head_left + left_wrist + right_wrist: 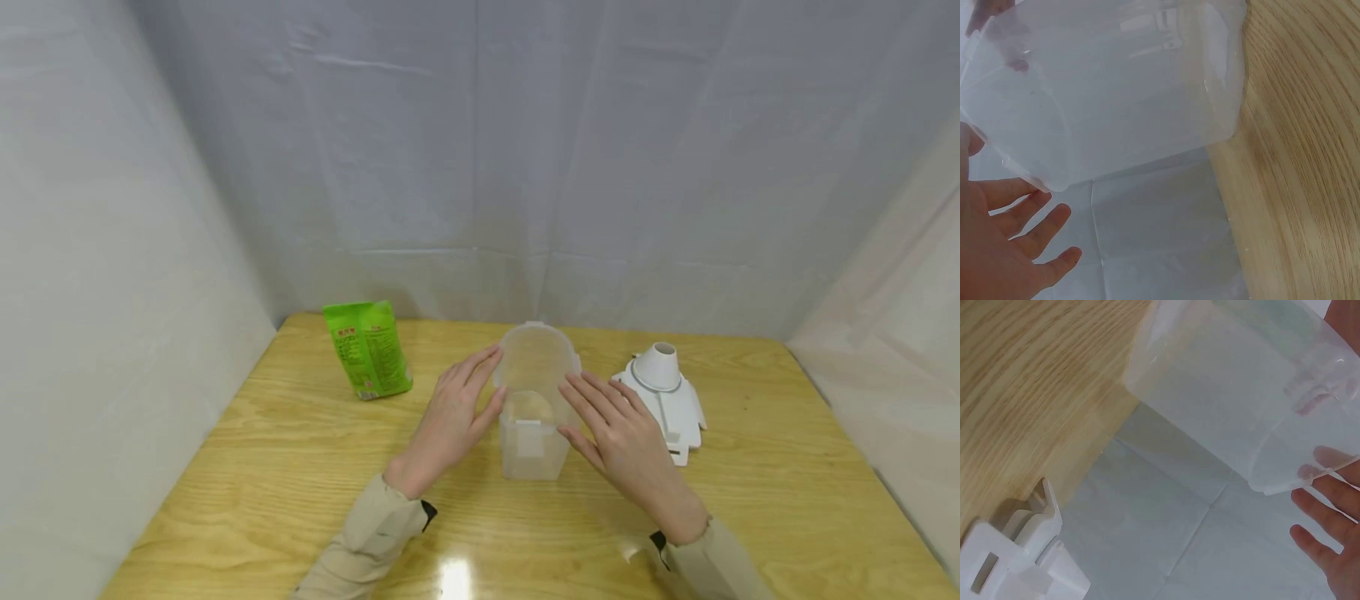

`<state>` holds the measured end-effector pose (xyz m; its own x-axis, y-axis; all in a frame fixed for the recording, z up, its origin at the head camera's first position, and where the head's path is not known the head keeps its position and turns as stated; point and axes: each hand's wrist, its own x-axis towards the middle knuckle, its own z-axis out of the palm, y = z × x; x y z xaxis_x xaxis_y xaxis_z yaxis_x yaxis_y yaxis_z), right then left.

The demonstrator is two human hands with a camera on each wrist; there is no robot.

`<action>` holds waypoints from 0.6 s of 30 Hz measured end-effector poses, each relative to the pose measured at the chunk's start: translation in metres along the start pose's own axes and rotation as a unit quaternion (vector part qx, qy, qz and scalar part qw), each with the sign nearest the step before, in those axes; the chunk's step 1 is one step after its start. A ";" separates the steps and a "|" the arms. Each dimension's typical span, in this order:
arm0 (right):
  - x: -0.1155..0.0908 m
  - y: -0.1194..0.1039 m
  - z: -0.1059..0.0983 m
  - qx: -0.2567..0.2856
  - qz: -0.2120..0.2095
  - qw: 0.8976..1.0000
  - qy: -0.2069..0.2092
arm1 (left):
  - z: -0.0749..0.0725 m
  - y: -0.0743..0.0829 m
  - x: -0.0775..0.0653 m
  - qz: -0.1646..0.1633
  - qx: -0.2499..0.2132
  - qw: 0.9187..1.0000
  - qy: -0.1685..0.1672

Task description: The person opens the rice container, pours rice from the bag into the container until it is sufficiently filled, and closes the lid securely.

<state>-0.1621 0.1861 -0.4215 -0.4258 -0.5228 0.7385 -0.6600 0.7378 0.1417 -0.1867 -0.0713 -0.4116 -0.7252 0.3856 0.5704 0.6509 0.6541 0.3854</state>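
The translucent container (529, 461) is between the fingers of the left hand (448, 418) and the right hand (626, 437); both sets are straight, thumbs apart, at its wide mouth, the right ones' contact unclear. Just beyond the right fingers, a white cone-topped piece (662, 373) is partly hidden; left of the left fingers stands a green bag (372, 348), print illegible. Below, wood-grain bench (300, 467); beyond, creased grey sheeting (480, 167).

My head camera looks forward and down across the table (262, 467) toward the far curtain (525, 167), while my left and right wrist cameras, close in and tilted, share the translucent container (1141, 94) from either side.
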 end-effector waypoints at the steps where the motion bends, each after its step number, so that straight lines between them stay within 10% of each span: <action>1: 0.000 0.000 0.000 0.006 -0.003 1.000 0.006 | 0.000 0.000 0.000 -0.001 0.002 1.000 0.000; 10: 0.006 -0.002 0.001 0.013 -0.076 0.991 0.111 | -0.001 0.000 0.000 -0.002 0.005 1.000 -0.006; 18: 0.005 -0.005 0.002 0.043 -0.057 0.991 0.110 | 0.000 0.000 0.000 -0.001 0.003 1.000 -0.001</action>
<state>-0.1621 0.1793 -0.4202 -0.2063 -0.4871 0.8486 -0.7498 0.6359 0.1827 -0.1862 -0.0713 -0.4117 -0.7274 0.3854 0.5678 0.6475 0.6595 0.3818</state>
